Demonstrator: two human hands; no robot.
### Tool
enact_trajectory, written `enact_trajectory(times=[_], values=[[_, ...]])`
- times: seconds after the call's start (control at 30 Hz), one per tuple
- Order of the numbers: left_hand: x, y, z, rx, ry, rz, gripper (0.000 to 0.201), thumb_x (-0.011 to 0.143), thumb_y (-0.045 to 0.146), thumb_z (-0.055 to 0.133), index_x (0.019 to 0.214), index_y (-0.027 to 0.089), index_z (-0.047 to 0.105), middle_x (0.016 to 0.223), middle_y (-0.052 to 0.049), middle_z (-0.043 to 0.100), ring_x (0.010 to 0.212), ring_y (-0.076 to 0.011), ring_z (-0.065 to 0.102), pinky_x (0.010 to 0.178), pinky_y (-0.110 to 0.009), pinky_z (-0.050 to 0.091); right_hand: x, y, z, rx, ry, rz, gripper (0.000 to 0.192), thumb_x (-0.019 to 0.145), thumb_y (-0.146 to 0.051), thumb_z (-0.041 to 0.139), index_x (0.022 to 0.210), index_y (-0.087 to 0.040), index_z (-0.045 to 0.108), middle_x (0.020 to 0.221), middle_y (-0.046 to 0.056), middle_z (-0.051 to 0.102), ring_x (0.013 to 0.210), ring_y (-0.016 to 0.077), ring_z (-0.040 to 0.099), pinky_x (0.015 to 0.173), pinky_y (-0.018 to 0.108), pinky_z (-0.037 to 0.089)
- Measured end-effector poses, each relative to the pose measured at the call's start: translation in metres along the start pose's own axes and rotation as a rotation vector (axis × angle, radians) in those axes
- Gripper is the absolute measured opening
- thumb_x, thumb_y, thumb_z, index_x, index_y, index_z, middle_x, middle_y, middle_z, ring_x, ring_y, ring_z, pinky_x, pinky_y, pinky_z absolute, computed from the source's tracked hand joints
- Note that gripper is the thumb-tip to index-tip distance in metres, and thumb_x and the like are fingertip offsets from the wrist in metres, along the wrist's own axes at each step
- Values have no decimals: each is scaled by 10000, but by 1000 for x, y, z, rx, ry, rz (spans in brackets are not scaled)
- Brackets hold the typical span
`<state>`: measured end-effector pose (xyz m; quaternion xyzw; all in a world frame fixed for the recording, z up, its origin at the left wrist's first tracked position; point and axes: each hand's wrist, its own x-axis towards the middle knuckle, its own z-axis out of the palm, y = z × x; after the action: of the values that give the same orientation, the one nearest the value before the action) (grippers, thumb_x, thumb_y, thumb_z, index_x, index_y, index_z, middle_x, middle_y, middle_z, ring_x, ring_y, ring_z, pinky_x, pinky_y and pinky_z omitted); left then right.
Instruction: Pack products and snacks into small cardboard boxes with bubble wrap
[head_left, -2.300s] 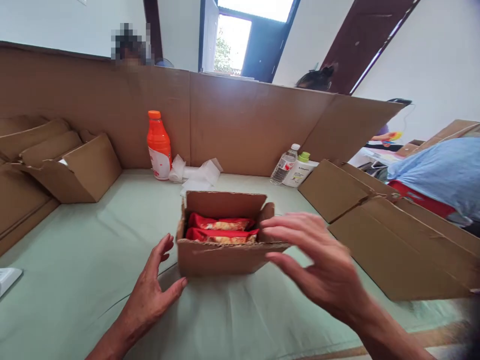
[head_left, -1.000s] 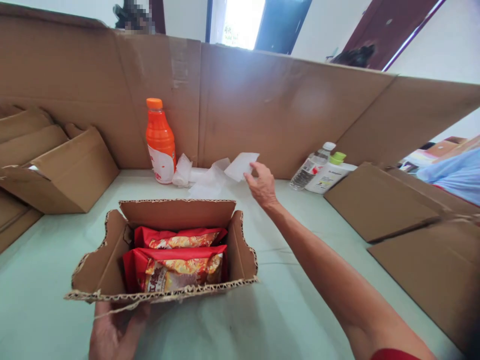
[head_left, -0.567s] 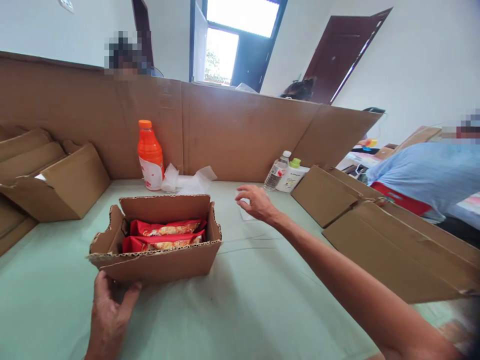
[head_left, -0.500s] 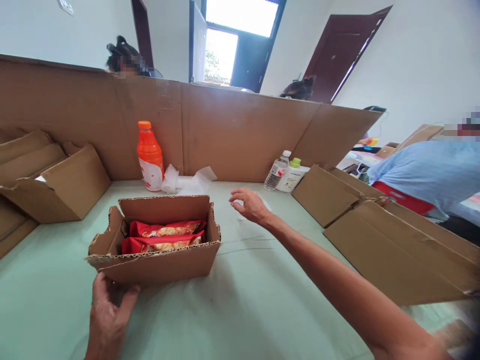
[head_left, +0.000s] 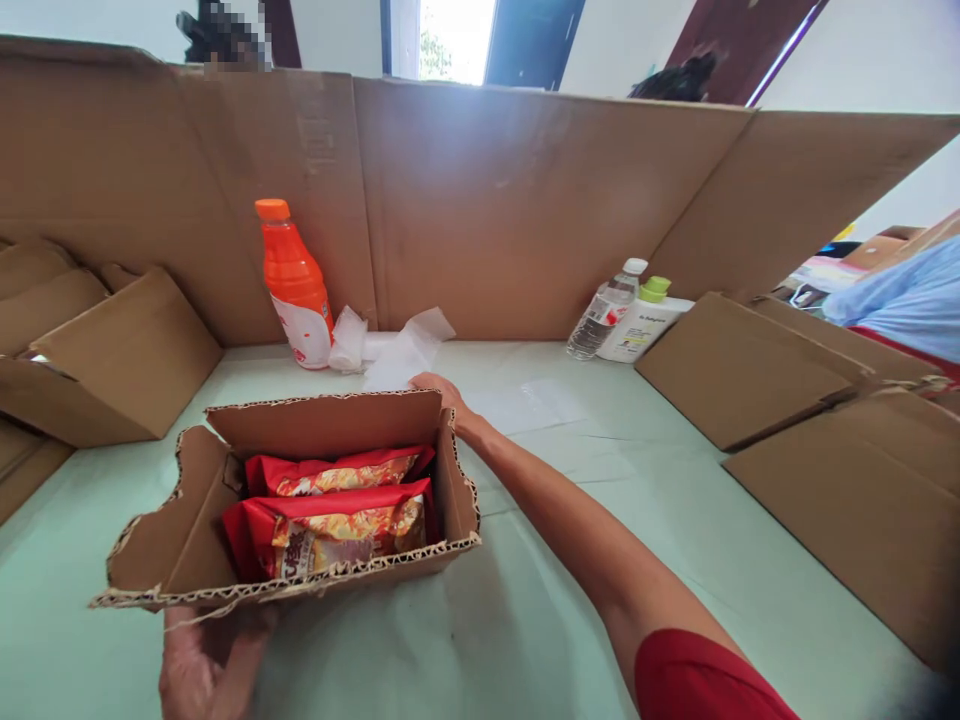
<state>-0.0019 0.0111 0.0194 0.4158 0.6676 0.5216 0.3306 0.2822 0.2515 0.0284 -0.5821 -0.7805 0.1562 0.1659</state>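
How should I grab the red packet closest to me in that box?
I'd probably pinch the front red packet along its upper edge, coming down from above. The cardboard box is open on top while its walls close in the sides, and that edge faces up, uncovered.

The brown box [head_left: 322, 425] holds red packets [head_left: 322, 530] patterned in orange, yellow and white, with a pale green surface [head_left: 540, 610] beneath it, an orange bottle [head_left: 295, 285] bearing a red-marked white label [head_left: 301, 330] and milky white sheeting [head_left: 405, 350] behind it, and a deep-red sleeve [head_left: 697, 680] and a white bottle [head_left: 641, 330] with a lime-green cap [head_left: 655, 289] to its right.
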Motion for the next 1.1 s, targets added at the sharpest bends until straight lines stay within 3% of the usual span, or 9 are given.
enact_trajectory(times=[0.1, 0.2, 0.3, 0.37, 0.47, 0.63, 0.77, 0.93, 1.1], values=[[1, -2, -1, -24, -14, -15, 735, 803, 492, 705, 1440, 224, 457, 1119, -94, 665, 1140, -341, 630, 1054, -537, 476, -14, 11, -26, 8, -9, 5, 360, 1004, -204, 406, 1216, -185, 695, 1288, 69, 699, 1179, 214, 615, 968, 292, 450], [3, -6, -1, -83, -38, 25, 713, 757, 447, 747, 1381, 227, 484, 1175, -93, 640, 1160, -330, 610, 1072, -522, 457, -32, 10, -48, -15, -47, 16, 292, 953, -151, 501, 1087, -187, 758, 1127, 44, 767, 1080, 200, 665, 915, 264, 464], [10, -14, -2, -121, -48, 70, 648, 733, 432, 756, 1290, 222, 501, 1208, -92, 618, 1185, -312, 586, 1081, -500, 437, -40, -1, -57, -44, -28, 61, 227, 945, -130, 550, 1004, -180, 764, 1044, 51, 775, 1031, 201, 683, 922, 293, 480], [16, -20, -3, -127, -51, 92, 635, 706, 433, 768, 1240, 222, 499, 1183, -87, 621, 1156, -302, 593, 1063, -489, 446, -39, -9, -54, -49, 1, 90, 182, 980, -230, 581, 1077, -169, 722, 1109, 63, 740, 1046, 208, 676, 947, 361, 510], [20, -26, -4, -104, -56, 87, 646, 677, 451, 781, 1211, 222, 500, 1123, -80, 623, 1101, -302, 608, 1034, -503, 458, -29, -18, -40, -40, 19, 123, 328, 976, -374, 626, 1226, -161, 636, 1239, 87, 657, 1077, 226, 658, 930, 449, 556], [14, -23, -3, -58, -34, 44, 641, 749, 507, 732, 1272, 216, 503, 1043, -73, 615, 1066, -317, 608, 1082, -590, 392, -10, -13, -8, -9, 27, 198, 321, 989, -365, 607, 1264, -200, 619, 1308, 97, 619, 1102, 221, 640, 937, 436, 559], [11, -22, -6, 1, -33, 29, 597, 741, 483, 742, 1231, 219, 528, 1056, -78, 618, 1149, -344, 587, 1107, -567, 386, 2, 2, -4, 76, 18, 231, 332, 976, -370, 627, 1256, -191, 624, 1285, 86, 629, 1095, 231, 646, 917, 426, 566], [9, -15, -5, -27, -22, 23, 531, 746, 464, 728, 1176, 226, 526, 1073, -68, 619, 1097, -314, 603, 1028, -518, 453, -4, 14, -39, 199, 94, 226, 280, 970, -354, 615, 1136, -137, 677, 1111, 53, 694, 966, 209, 670, 826, 359, 562], [17, -15, -2, -116, -6, 79, 584, 625, 416, 777, 1112, 219, 523, 1044, -54, 630, 978, -277, 616, 928, -486, 484, -61, 7, -90, 237, 171, 180, 289, 873, -287, 524, 952, -130, 753, 800, 2, 698, 766, 165, 609, 676, 261, 419]])
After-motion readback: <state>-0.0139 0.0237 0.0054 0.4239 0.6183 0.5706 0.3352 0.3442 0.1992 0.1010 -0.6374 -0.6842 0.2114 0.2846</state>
